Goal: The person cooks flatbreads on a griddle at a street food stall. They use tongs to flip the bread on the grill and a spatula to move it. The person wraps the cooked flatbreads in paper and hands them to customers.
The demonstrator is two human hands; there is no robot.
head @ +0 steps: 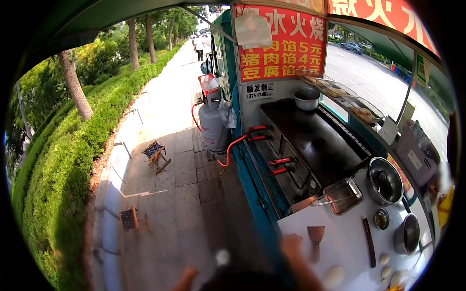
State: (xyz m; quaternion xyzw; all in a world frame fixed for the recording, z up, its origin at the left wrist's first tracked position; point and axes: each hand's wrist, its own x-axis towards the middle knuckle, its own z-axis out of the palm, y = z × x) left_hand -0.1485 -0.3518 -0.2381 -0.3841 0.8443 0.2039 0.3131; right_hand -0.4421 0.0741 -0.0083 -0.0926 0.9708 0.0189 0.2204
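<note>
My right hand [292, 244] is blurred at the near left edge of the white worktop [291, 222]. Just right of it lies a flat scraper [315, 234] with a wide blade; contact between them is unclear. Low in the view, away from the worktop, is my left hand [190, 273], blurred and partly cut off. Whether either hand's fingers are closed does not show. Near the bottom edge a pale dough round [334, 275] rests on the worktop, with smaller dough pieces [384, 259] to its right. A dark rolling stick [369, 243] lies between them and the scraper.
Beyond the worktop is a black griddle [313, 134] with a metal pot [306, 98] at its far end. A wire-handled metal basket [344, 196] and steel bowls [385, 182] stand nearby. A gas cylinder [214, 125] and folding stools [156, 154] are on the pavement.
</note>
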